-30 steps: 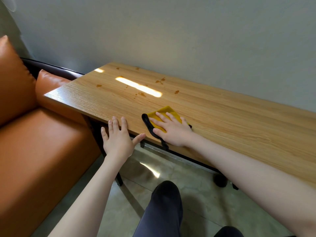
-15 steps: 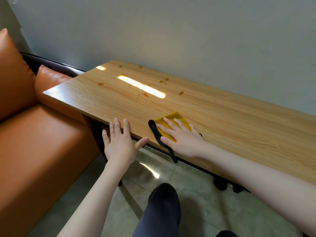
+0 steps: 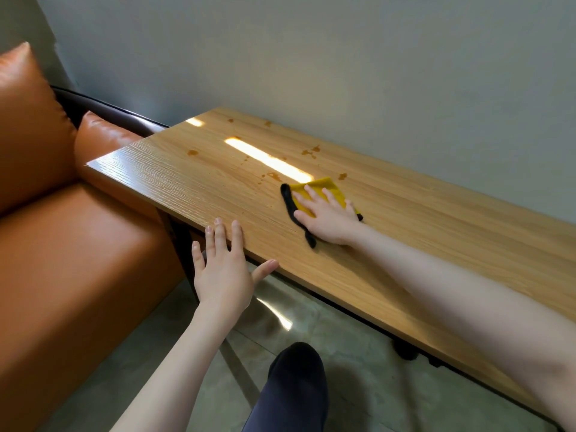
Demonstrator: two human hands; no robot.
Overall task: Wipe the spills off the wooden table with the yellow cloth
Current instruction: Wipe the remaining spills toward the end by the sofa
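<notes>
Now, right hand: flat, fingers straight, pressing yellow cloth on wooden table
Left hand: open, fingertips on table edge
Spills: beyond cloth

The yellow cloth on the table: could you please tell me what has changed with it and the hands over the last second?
The right hand, pressed flat on the yellow cloth, has slid it from the near edge of the table away toward the wall, up to the brown spills. The left hand stays open at the near edge, the spills are not yet wiped, and the orange sofa is unchanged.
</notes>
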